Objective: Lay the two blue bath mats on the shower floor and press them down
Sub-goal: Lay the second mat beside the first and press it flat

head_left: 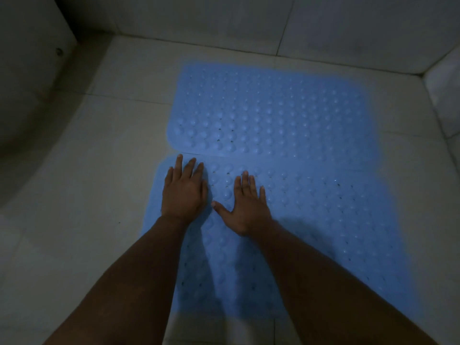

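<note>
Here 2 blue mats lay flat on the tiled floor, set edge to edge with a thin seam between them. The near mat was under both hands; the far mat lay just beyond the fingertips, reaching toward the back wall.

The left hand rested palm down on the near mat's far-left corner, fingers straight and slightly spread, their tips close to the seam. Its outer edge sat near the mat's left border, with bare floor just to the left of it.

The right hand lay flat on the same mat just to the right of the left hand, fingers straight and together, thumb splayed out toward the left hand. Thumb tip and left hand were close, but whether they touched could not be told.

Neither hand gripped anything; both pressed flat on the bumpy, perforated surface. Both forearms ran back toward the camera over the near mat. To the right of the right hand the mat stretched on toward the side wall. Left of the left hand, well apart, a pale curved fixture stood in shadow.
</note>
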A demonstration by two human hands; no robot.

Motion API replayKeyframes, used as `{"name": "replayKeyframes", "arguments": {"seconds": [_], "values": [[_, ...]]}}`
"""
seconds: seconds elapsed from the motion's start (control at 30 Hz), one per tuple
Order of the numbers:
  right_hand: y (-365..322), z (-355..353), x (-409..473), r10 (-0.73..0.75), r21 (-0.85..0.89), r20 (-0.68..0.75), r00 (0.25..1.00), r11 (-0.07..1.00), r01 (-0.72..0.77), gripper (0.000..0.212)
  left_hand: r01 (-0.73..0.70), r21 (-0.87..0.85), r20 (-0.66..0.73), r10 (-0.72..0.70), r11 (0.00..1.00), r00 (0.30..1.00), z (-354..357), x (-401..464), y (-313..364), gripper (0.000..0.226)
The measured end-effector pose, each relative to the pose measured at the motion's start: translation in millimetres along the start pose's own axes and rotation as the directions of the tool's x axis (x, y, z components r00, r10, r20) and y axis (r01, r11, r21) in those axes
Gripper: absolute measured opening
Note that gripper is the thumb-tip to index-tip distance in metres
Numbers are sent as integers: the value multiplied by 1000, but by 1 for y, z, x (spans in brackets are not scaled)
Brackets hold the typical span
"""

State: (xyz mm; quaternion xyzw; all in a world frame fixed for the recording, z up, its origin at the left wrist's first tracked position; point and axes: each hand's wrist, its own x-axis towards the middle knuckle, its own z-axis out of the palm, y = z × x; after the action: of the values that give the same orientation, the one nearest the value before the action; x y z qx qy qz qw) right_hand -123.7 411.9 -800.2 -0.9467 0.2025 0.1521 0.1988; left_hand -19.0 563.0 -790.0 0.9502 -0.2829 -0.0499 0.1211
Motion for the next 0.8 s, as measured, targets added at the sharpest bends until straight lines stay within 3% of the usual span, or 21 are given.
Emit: {"name": "replayKeyframes", "arguments": {"seconds": [0.1, 0.37, 0.5, 0.67, 0.8], "values": [[-7, -56, 16, 52, 154, 188, 981, 985, -81, 91, -20, -23, -3, 20, 1000, 1000, -5, 0, 15, 62], [18, -90, 20, 44, 392, -124, 991, 920, 8, 56, -138, 1, 186, 135, 990, 973, 43, -14, 58, 80], [35, -73, 25, -6, 447, -278, 961, 884, 135, 45, -135, 86, 78, 129, 987, 989, 57, -22, 59, 84], [54, -43, 34, -112, 339, -534, 838, 879, 334, 32, -136, 63, 37, 133, 989, 990, 61, -20, 60, 81], [60, -29, 34, -151, 285, -593, 791, 879, 382, 28, -104, -31, 16, 105, 994, 994, 62, -19, 60, 76]]}}
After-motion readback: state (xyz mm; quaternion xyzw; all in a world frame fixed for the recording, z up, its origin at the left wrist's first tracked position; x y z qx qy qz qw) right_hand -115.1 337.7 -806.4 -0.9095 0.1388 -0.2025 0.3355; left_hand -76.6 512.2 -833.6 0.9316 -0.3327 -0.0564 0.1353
